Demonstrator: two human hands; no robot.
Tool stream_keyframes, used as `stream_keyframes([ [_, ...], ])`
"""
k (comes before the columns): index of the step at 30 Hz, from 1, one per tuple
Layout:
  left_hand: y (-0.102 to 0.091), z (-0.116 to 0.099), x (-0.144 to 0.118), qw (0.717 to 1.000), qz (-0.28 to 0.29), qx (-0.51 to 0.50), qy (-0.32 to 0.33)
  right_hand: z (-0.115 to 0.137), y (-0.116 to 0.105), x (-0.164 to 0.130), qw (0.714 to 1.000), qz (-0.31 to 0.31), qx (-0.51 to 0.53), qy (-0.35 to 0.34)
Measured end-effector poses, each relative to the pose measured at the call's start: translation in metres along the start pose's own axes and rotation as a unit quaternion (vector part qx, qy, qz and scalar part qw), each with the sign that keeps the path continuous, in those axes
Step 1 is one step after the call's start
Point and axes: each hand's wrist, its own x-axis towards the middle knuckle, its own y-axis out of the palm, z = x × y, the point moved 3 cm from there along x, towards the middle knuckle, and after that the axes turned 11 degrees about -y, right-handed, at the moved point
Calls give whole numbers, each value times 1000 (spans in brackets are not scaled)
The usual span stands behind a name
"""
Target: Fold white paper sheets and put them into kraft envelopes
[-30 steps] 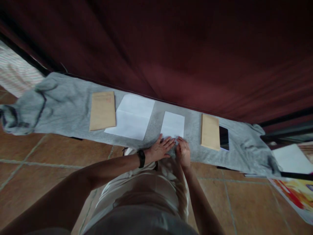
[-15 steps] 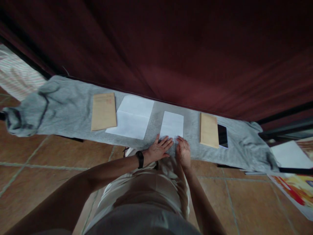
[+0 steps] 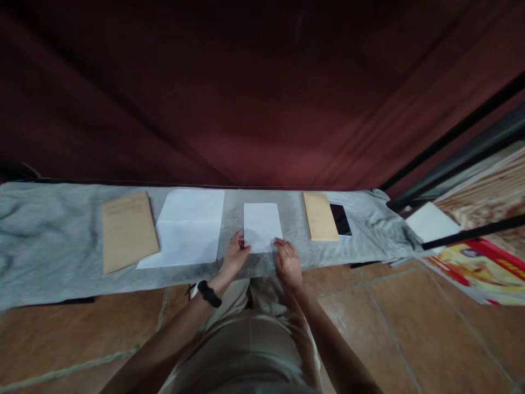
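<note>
A small white sheet of paper point(image 3: 261, 225), apparently folded, lies on the grey cloth in front of me. My left hand point(image 3: 235, 256) pinches its lower left corner, thumb on top and fingers at the side edge. At the lower right corner, my right hand point(image 3: 287, 261) holds the paper between curled fingers. To the left a larger white sheet point(image 3: 191, 232) with a crease across it lies flat. A brown envelope point(image 3: 128, 234) overlaps that sheet's left side. A stack of brown envelopes point(image 3: 320, 218) rests to the right, beside a dark phone point(image 3: 340, 219).
The grey cloth point(image 3: 61, 235) covers a long narrow surface against a dark red fabric point(image 3: 254, 109). Black bars point(image 3: 455, 131) slant at the right. Beyond them are a white sheet point(image 3: 432, 221) and a colourful printed package point(image 3: 479, 271) above the tiled floor point(image 3: 369, 317).
My left hand has gone from pressing flat on the paper's near edge to gripping its left corner. My right hand stays near the right corner. The camera view has turned.
</note>
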Motion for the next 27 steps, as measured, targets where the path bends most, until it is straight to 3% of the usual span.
stream_keyframes([
  [5,1,-3,-10,991,88,-72,-75,0,-1,1,1000,-1,6,-8],
  [11,-16,-1,-25,966,151,-164,-134,-3,-7,2,999,19,29,-23],
  [16,-23,8,-30,970,187,-125,-96,-11,-10,0,998,22,55,-29],
  [19,-30,15,-31,989,143,-38,-19,-17,-8,-2,997,24,68,-23],
  [21,-38,17,-33,990,96,49,90,-19,-7,-2,996,32,76,-29],
  [24,-46,19,-39,946,79,177,259,-21,-7,-2,996,38,82,-26],
  [27,-47,24,-35,905,96,249,332,-24,-7,1,996,40,78,0],
])
